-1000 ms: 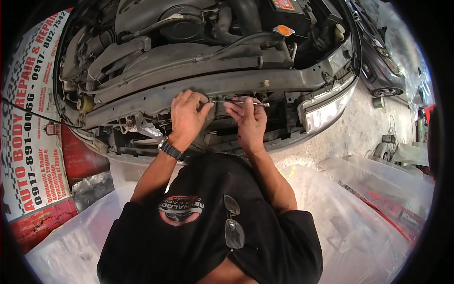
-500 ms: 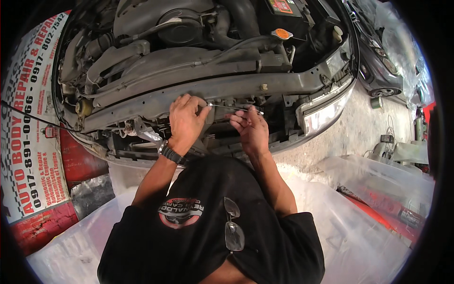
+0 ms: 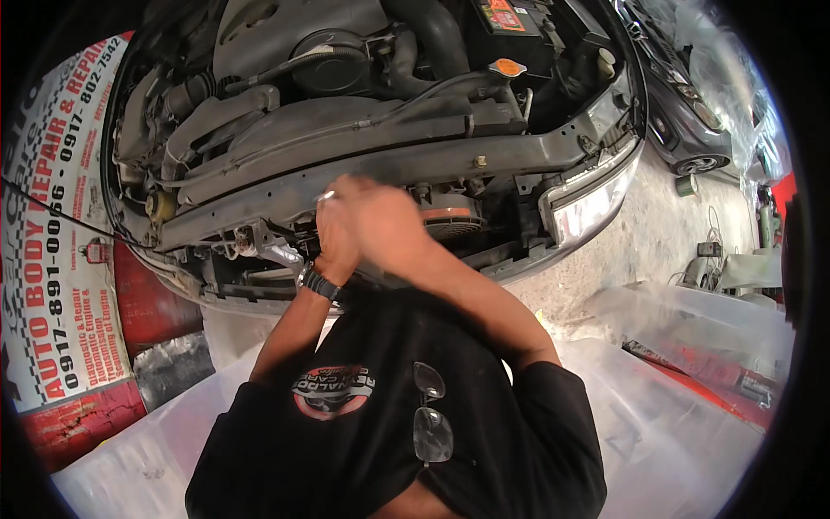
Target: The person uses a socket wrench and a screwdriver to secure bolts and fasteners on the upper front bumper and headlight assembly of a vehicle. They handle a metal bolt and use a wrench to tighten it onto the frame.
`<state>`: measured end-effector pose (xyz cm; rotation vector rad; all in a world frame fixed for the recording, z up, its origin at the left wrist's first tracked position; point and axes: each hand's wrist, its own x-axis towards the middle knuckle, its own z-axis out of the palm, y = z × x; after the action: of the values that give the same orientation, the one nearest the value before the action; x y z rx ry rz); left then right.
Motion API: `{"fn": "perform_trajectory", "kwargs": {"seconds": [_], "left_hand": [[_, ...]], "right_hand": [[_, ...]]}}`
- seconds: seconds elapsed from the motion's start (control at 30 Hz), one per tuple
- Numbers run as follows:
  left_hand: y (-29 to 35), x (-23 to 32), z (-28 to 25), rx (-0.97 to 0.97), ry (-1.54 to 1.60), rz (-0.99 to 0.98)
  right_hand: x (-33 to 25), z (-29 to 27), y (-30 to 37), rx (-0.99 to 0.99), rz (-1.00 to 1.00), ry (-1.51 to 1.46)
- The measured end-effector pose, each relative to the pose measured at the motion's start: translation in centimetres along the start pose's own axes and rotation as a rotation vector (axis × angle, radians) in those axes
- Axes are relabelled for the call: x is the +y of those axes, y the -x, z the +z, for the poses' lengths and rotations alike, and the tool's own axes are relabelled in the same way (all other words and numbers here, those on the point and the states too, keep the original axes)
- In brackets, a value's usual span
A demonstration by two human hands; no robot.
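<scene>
My left hand is upright at the front crossmember of a car's open engine bay, a dark watch on its wrist. Its fingers look closed, though my right hand partly covers them. Smeared by motion, my right hand crosses in front of the left, and its fingers cannot be made out. A small shiny metal piece shows at the fingertips; which hand grips it is unclear. To the right of the hands, a round grille-like part sits below the crossmember.
The headlight lies at the right front corner. Behind the crossmember are the engine cover, an orange-topped cap and a battery. Another dark car stands at right. A printed banner hangs at left.
My right hand has swept left from the thin metal rod-shaped tool's right end to my left hand. The rod no longer shows at full length. The left hand has stayed nearly in place.
</scene>
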<state>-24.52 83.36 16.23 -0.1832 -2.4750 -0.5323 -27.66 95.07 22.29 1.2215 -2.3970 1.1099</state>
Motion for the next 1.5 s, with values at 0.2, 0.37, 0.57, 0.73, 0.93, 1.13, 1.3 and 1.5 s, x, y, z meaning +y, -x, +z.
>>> {"fn": "perform_trajectory", "kwargs": {"seconds": [0.2,0.37,0.57,0.73,0.93,1.13,1.3,1.5], "left_hand": [[0.9,-1.1,-0.3,-0.088,-0.103,0.016],[-0.2,0.9,-2.0,-0.111,0.052,-0.095],[1.2,-1.0,-0.7,-0.028,-0.103,0.086],[-0.7,1.4,-2.2,-0.185,0.107,-0.213],[-1.2,2.3,-1.7,-0.011,0.090,-0.118],[-1.7,2.7,-1.5,-0.054,0.082,-0.152],[-1.6,2.9,-1.5,-0.050,0.035,-0.161],[-1.6,2.8,-1.5,-0.038,0.038,-0.223]], "right_hand": [[0.6,-0.5,0.8,-0.017,-0.113,0.047],[0.7,-1.3,1.8,0.030,0.148,-0.124],[0.1,0.1,1.3,-0.003,-0.102,-0.036],[2.2,-2.1,4.5,0.358,0.536,-0.784],[5.9,-0.5,7.2,0.629,0.829,-1.476],[6.5,0.2,8.3,0.672,0.906,-1.585],[6.1,0.2,8.6,0.681,0.947,-1.588],[4.4,-0.8,7.0,0.681,0.771,-1.349]]}}
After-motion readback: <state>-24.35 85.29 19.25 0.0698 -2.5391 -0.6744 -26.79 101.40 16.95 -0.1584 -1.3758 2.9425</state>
